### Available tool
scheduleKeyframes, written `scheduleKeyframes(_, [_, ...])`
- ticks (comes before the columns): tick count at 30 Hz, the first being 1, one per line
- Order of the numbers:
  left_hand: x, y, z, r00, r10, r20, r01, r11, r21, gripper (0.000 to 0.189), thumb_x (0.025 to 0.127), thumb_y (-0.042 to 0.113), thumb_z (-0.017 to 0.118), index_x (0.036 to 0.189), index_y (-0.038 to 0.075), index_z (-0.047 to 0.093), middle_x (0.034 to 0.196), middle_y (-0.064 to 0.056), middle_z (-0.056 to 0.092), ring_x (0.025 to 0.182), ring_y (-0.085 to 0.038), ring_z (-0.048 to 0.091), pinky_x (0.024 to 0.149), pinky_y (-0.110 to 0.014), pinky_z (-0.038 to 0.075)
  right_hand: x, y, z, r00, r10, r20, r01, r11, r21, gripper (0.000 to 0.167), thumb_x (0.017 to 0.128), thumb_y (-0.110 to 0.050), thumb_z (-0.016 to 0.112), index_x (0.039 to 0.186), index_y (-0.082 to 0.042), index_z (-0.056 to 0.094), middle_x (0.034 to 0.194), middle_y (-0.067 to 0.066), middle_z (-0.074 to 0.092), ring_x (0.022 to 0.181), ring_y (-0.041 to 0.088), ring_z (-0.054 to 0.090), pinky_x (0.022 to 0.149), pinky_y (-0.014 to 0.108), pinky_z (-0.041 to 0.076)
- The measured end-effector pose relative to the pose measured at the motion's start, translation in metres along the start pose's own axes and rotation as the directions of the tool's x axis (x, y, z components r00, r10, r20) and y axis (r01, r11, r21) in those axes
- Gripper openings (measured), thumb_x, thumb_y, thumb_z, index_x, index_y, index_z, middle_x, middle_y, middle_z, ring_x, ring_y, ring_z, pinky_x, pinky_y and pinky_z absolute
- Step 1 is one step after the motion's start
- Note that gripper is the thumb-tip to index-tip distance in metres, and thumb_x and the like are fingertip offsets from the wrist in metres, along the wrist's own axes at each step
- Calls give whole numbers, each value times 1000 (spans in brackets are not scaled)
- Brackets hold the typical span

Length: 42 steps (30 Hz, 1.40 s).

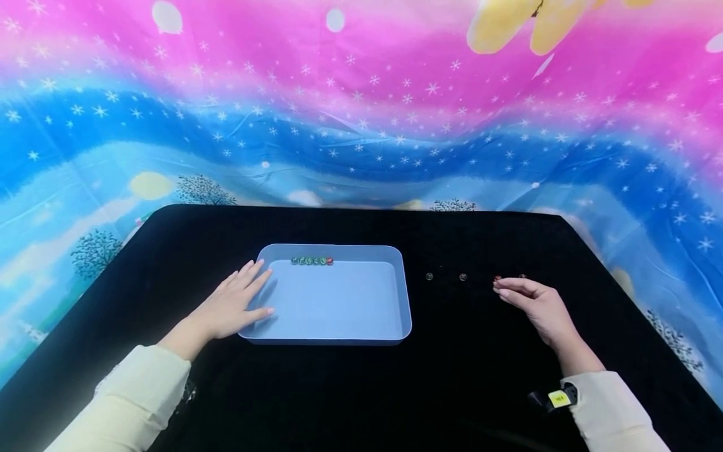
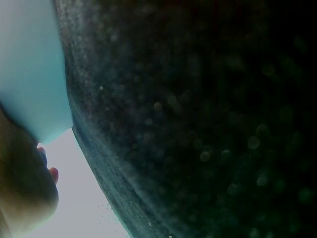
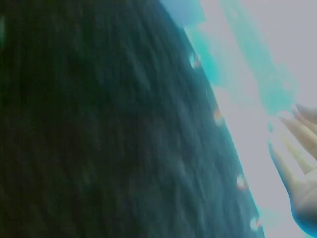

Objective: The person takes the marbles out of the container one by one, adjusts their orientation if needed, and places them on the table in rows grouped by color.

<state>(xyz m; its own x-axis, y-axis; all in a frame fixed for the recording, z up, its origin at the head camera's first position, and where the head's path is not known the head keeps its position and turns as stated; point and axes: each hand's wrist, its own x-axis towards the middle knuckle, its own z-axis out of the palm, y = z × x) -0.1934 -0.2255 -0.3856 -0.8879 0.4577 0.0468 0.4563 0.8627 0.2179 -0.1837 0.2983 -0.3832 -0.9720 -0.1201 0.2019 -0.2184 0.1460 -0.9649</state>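
Note:
A shallow blue-grey tray lies on the black table. My left hand rests at the tray's left rim, fingers straight and spread, with the tips reaching over the edge. In the left wrist view part of this hand shows beside the tray wall. On the right my right hand is held near a reddish glass marble, its fingertips close together in the head view. The right wrist view shows its fingers extended, apart from a blurred marble.
Along the tray's far wall sits a row of green marbles, with a red marble at its right end. Other marbles lie on the table: one clear, another clear, and one behind the right hand. A patterned cloth hangs behind.

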Motion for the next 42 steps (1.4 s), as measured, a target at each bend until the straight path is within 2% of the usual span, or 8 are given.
scheduleKeyframes(3, [0, 0, 0, 1000, 0, 1, 0, 1000, 7, 74, 82, 50, 47, 136, 6, 24, 142, -16, 12, 128, -33, 6, 99, -50, 10, 0, -4, 11, 1000, -24, 14, 25, 996, -82, 22, 83, -6, 56, 103, 3, 59, 96, -3, 64, 88, 6, 58, 71, 17, 46])
scheduleKeyframes(10, [0, -1, 1, 1000, 7, -11, -7, 1000, -7, 74, 82, 50, 47, 136, 5, 25, 141, -17, 13, 128, -33, 7, 98, -51, 11, 5, -8, 34, 997, -44, 69, 55, 984, -167, 26, 83, -12, 57, 104, 4, 58, 97, -3, 63, 90, 9, 58, 73, 19, 46])
scheduleKeyframes(18, [-2, -1, 2, 1000, 0, -18, 0, 1000, -6, 74, 82, 50, 47, 136, 5, 26, 141, -17, 14, 128, -33, 6, 99, -51, 11, 13, -25, 64, 985, -90, 149, 106, 989, -100, 28, 82, -6, 57, 103, 12, 55, 97, 2, 63, 89, 10, 59, 73, 21, 46])
scheduleKeyframes(26, [-2, 0, 1, 999, 15, -30, -14, 1000, 8, 74, 82, 51, 47, 135, 4, 27, 141, -17, 14, 128, -32, 7, 99, -50, 11, 22, -34, 86, 985, -71, 160, 83, 994, -66, 28, 82, -6, 57, 104, 11, 55, 97, 7, 62, 90, 12, 59, 76, 23, 46])
scheduleKeyframes(35, [0, 0, 1, 1000, 2, -3, -2, 1000, 16, 75, 82, 53, 45, 136, 5, 25, 142, -16, 13, 129, -31, 5, 100, -49, 10, 37, -44, 115, 980, -73, 185, 69, 997, 28, 29, 79, -9, 61, 102, 10, 57, 95, 7, 63, 89, 18, 59, 78, 28, 45])
scheduleKeyframes(42, [0, 0, 0, 1000, 4, -11, -4, 999, 36, 74, 82, 51, 46, 136, 5, 24, 142, -16, 13, 129, -29, 3, 99, -49, 10, 49, -48, 131, 973, -51, 223, 50, 999, 10, 29, 79, -12, 62, 101, 7, 59, 98, 13, 62, 90, 18, 59, 78, 30, 46])
